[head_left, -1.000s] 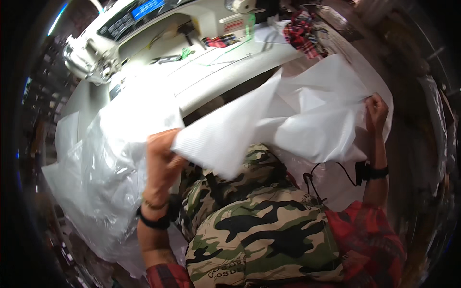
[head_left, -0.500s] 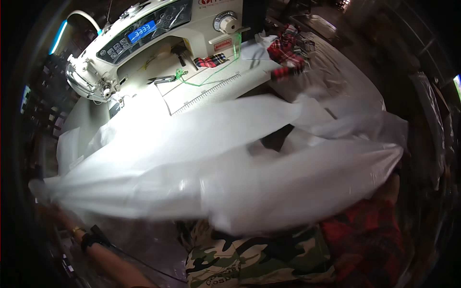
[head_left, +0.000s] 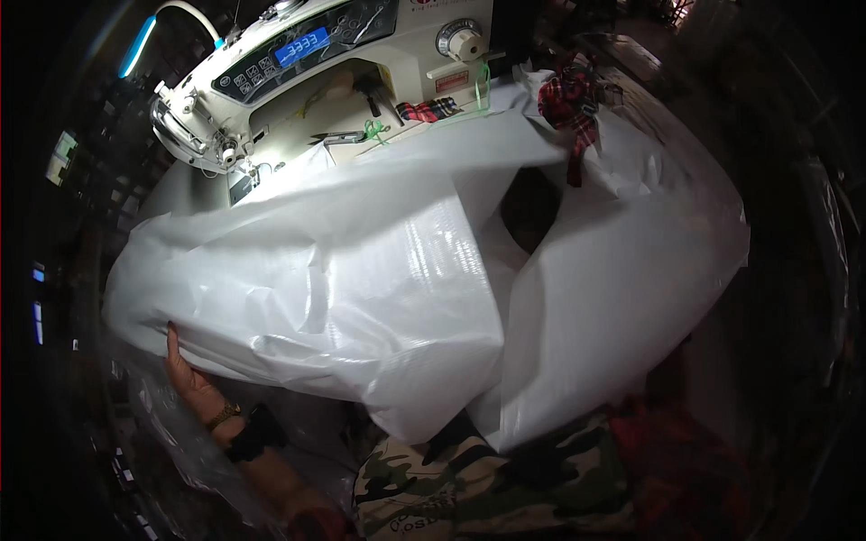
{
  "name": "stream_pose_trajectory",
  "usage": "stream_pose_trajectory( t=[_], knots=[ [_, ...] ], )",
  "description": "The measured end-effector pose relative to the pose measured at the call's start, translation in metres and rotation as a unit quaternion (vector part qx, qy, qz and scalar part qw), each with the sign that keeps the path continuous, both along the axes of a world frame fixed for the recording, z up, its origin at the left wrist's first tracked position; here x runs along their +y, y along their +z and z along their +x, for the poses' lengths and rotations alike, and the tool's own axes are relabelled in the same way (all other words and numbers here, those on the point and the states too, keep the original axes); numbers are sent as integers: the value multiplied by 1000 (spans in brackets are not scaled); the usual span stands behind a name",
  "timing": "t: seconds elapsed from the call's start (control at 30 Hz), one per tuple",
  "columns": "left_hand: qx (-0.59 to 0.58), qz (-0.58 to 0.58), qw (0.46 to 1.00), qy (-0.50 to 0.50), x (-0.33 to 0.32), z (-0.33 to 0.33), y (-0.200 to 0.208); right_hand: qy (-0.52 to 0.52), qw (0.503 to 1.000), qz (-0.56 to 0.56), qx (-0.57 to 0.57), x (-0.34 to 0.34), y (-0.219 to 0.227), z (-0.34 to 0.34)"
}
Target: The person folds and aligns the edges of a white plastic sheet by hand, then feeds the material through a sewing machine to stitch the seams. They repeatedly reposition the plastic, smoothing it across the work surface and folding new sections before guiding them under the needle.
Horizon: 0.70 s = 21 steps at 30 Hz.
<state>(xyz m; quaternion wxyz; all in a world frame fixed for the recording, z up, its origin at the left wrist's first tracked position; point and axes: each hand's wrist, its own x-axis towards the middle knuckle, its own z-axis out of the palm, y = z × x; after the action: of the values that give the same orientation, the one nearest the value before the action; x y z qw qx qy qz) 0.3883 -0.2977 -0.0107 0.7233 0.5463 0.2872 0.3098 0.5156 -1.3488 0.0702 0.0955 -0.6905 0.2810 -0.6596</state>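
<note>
A large white woven-plastic sheet (head_left: pixel 379 279) spreads across the sewing table and over my lap, creased on the left, with a dark oval opening between its folds. At its left end my left hand (head_left: pixel 188 371) holds the sheet's lower edge. The thumb shows, while the other fingers are hidden under the material. A bracelet and a black watch (head_left: pixel 254 435) are on that wrist. My right hand is out of sight; the sheet's right part and deep shadow cover the area near the red plaid sleeve (head_left: pixel 677 460).
The white sewing machine (head_left: pixel 298 63) stands at the back left, its lamp (head_left: pixel 140 45) lit. Thread snippers (head_left: pixel 341 138), green thread (head_left: pixel 375 132) and a plaid scrap (head_left: pixel 428 110) lie on its bed. More red plaid cloth (head_left: pixel 570 99) lies at the back right. Camouflage cloth (head_left: pixel 505 482) covers my lap.
The sheet has settled from a blurred, stretched sweep into a broader spread, covering more of the machine bed. My left hand has moved right and slightly up. The view has shifted slightly.
</note>
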Motion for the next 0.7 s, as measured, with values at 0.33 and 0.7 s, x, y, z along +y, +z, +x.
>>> stream_pose_trajectory(
  t=[0.33, 0.7],
  knots=[
    [-30, 144, 982, 120, -72, -12, 65, -115, 989, -2, -95, -52, 46, -4],
    [64, -6, 992, 110, -47, -17, 87, -82, 967, -154, 184, -130, 50, 64]
  ],
)
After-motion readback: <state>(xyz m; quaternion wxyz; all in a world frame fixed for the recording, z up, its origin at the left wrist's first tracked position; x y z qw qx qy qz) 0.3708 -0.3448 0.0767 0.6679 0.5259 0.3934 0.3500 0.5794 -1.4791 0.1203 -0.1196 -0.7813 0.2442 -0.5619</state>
